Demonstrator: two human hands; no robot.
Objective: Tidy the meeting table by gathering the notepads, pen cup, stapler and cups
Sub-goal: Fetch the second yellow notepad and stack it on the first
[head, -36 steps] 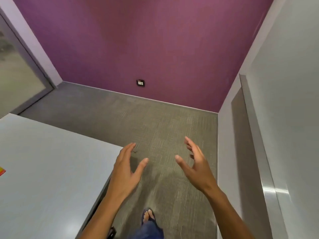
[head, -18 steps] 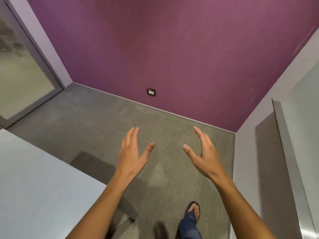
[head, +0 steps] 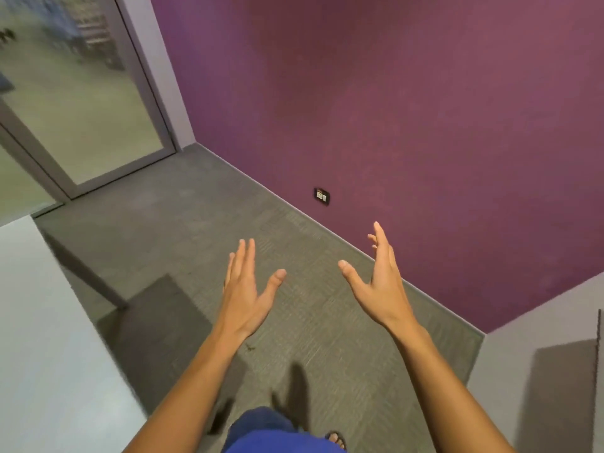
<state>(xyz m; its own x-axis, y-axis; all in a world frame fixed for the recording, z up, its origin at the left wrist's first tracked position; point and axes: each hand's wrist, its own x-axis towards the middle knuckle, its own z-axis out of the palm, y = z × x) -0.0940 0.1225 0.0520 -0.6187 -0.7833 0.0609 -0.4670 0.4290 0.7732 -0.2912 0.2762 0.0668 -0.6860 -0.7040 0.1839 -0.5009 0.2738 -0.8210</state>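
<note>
Walking beside the meeting table, left hand and right hand raised over grey carpet, fingers straight and spread, holding nothing. No notepads, pen cup, stapler or cups in sight. Probably between pickups; next, turning toward the tabletop to find the remaining items.

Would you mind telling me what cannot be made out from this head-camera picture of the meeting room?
- Table: cut off by the left edge; only a bare corner shows, so notepads, pen cup, stapler and cups are out of view.
- Glass door: the room behind it is motion-blurred.
- Wall socket: too small to read its details.
- Foot: mostly hidden by the blue clothing.
- Left hand and right hand: open, holding nothing.
</note>
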